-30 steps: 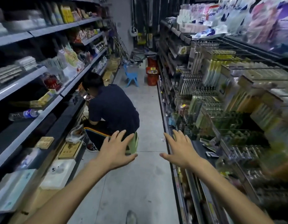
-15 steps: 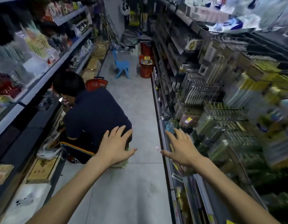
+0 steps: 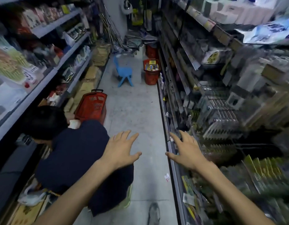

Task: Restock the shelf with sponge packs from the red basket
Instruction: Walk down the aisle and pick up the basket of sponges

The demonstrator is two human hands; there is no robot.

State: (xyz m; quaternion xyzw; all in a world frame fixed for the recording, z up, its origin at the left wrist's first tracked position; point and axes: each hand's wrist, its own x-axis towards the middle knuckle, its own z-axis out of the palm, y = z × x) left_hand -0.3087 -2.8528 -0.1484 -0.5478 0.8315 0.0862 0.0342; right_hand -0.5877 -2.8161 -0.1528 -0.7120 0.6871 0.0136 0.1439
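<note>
since half a second ago the view has moved up the aisle: the crouching person in a dark shirt (image 3: 72, 153) now sits lower and closer on the left, and the red basket (image 3: 91, 106) beside that person shows in full instead of only its top. both hands remain held out, palms down, over the grey floor (image 3: 134, 111). the left hand (image 3: 120, 150) is spread wide with nothing in it, overlapping the dark shirt's edge from this angle; whether it touches cannot be told. the right hand (image 3: 187, 151) is also spread and holds nothing, near the front edge of the right-hand shelf (image 3: 171, 143). farther up the aisle a second red basket (image 3: 151, 73), filled with small coloured packs too blurred to tell as sponges, stands on the floor against the right shelving, just beside a blue child's chair (image 3: 122, 73). goods on both sides are smeared by motion. a shoe toe (image 3: 154, 213) shows at the bottom edge.
</note>
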